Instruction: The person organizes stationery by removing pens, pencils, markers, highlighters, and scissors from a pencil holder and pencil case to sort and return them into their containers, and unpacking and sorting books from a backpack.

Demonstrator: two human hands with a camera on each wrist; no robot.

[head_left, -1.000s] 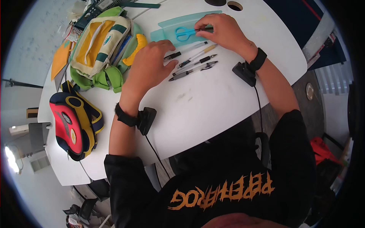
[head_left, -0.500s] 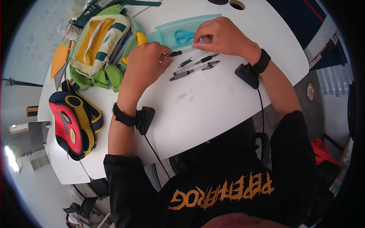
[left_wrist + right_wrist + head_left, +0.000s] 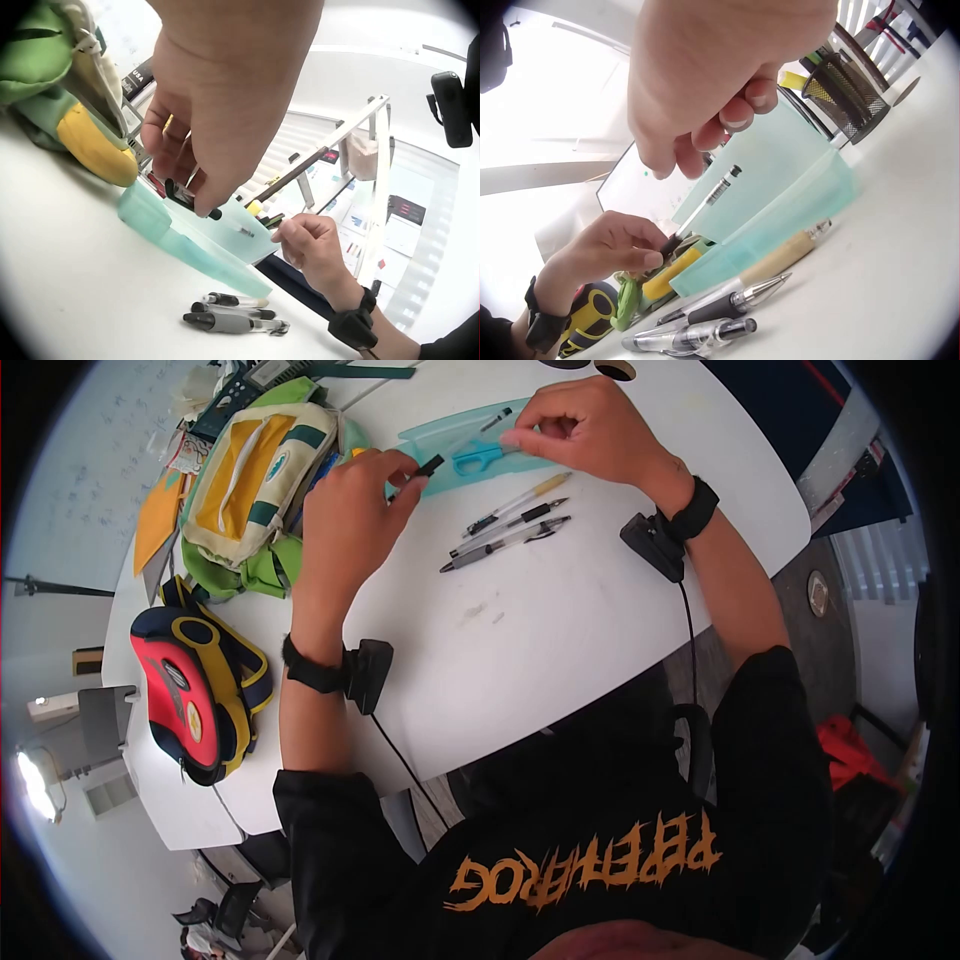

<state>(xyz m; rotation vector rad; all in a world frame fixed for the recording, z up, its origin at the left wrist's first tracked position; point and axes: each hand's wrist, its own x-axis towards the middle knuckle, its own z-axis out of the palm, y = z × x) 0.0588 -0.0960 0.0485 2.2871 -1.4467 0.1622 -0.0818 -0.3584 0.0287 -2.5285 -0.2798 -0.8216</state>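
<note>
My left hand (image 3: 355,505) pinches a clear pen (image 3: 705,206) by its black end, the other end slanting up over a translucent teal pencil case (image 3: 420,435). Blue-handled scissors (image 3: 473,461) lie in the case. My right hand (image 3: 600,435) hovers at the scissors, fingers loosely curled and thumb near the index fingertip; in the right wrist view nothing shows between them. On the table nearer me lie a pen with a tan barrel (image 3: 545,487), a pen with a black grip (image 3: 530,517) and a grey-grip pen (image 3: 475,556).
A green, cream and yellow bag (image 3: 245,485) stands left of the case. A red and navy pouch (image 3: 180,695) lies at the table's left. Behind the case stands a mesh pen holder (image 3: 847,97). The white table (image 3: 530,630) stretches toward me.
My left hand has picked the pen with the black end up off the table and brought it over the case. My right hand moved from the scissors to the pens' far ends, then back up.
</note>
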